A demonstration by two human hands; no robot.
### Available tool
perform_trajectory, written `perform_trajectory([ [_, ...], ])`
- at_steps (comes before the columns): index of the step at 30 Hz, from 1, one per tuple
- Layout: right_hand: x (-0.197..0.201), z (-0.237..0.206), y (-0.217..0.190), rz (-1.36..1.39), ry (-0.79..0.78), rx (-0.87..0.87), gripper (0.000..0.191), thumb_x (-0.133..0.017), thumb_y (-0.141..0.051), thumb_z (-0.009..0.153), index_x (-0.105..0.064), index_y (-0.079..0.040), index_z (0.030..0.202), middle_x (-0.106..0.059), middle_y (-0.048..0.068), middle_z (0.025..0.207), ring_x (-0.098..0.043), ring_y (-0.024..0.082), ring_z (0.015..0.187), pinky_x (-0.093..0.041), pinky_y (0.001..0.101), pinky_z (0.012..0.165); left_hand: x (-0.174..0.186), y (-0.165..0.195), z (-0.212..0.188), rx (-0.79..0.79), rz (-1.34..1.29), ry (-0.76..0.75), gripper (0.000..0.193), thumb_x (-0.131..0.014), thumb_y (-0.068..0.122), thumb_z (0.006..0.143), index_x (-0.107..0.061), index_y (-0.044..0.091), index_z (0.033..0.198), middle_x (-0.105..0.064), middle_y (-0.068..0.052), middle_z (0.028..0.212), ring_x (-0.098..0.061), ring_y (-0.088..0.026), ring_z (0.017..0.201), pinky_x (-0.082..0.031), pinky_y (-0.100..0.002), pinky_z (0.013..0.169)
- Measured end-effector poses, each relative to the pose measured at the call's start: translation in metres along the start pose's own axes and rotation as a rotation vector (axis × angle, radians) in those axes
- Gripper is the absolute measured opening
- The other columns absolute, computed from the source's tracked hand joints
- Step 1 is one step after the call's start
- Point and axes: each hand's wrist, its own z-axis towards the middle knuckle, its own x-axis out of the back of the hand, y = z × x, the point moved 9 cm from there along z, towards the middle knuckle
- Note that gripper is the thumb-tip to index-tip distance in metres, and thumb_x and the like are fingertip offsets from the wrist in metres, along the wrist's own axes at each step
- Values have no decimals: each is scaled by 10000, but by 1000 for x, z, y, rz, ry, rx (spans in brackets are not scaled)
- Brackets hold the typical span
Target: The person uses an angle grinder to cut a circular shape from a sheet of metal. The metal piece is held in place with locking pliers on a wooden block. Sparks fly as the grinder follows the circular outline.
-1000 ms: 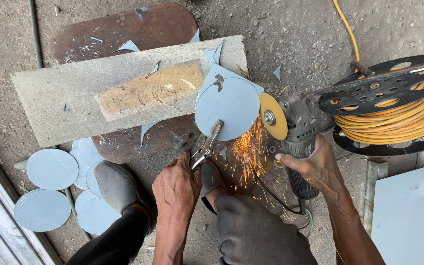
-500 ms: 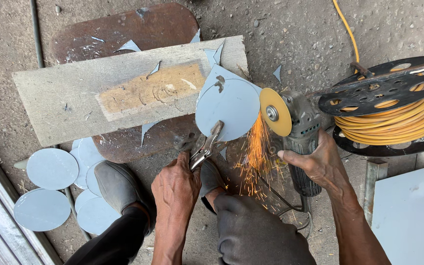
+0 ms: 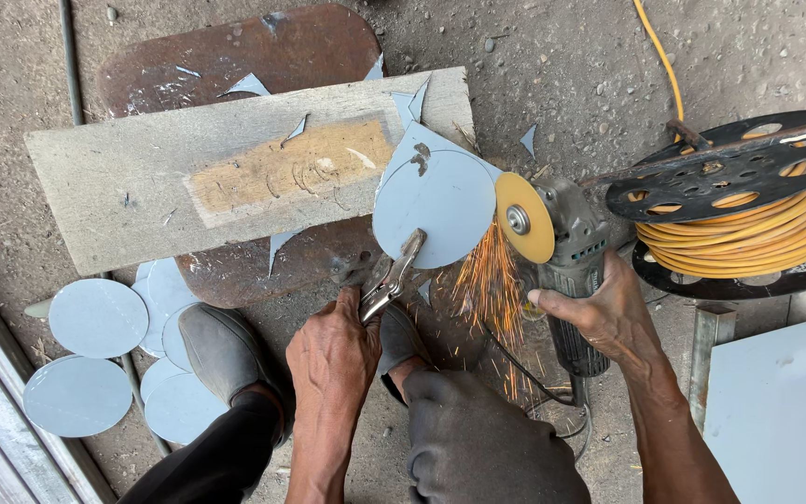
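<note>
Sparks (image 3: 489,285) fly where yellow grinder wheel (image 3: 525,217) meets grey metal disc (image 3: 434,207).

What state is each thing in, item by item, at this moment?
Angle grinder: running, yellow disc throwing sparks at the sheet's edge.
Grey metal sheet: clamped, partly rounded, corners uncut.
Locking pliers: shut on the sheet.
Left hand: gripping the pliers.
Right hand: gripping the grinder.
Cable reel: wound with yellow cable.
Cut discs: stacked on the ground.

Five cut discs (image 3: 97,317) — one grinder (image 3: 562,252)
</note>
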Motion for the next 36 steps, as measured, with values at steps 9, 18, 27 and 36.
perform_trajectory([
  [9,1,3,0,-7,-23,-27,642,-824,-261,607,-607,18,1143,-715,136,911,-697,218,842,-578,386,810,1,-4,1,7,-4,3,273,-721,269,856,-708,95,1066,-726,-160,803,-713,-352,643,-560,-450,529],
  [18,2,6,2,5,-20,-30,703,-840,-288,585,-592,4,1174,-696,130,924,-693,225,870,-579,404,813,0,-5,2,-3,5,7,283,-728,275,849,-704,84,1057,-718,-153,775,-711,-327,619,-557,-430,510],
  [27,-1,5,-5,28,-8,63,698,-835,-279,610,-575,3,1193,-686,109,983,-673,206,933,-556,394,859,1,-6,2,21,-2,-28,246,-718,279,871,-699,94,1032,-718,-137,769,-711,-312,620,-552,-428,519],
  [36,0,9,-1,-19,-22,45,535,-831,-248,634,-634,-19,1075,-708,86,871,-684,180,792,-578,367,757,2,-7,2,27,-7,-23,290,-721,281,854,-700,101,1081,-718,-149,781,-714,-328,629,-559,-438,528],
])
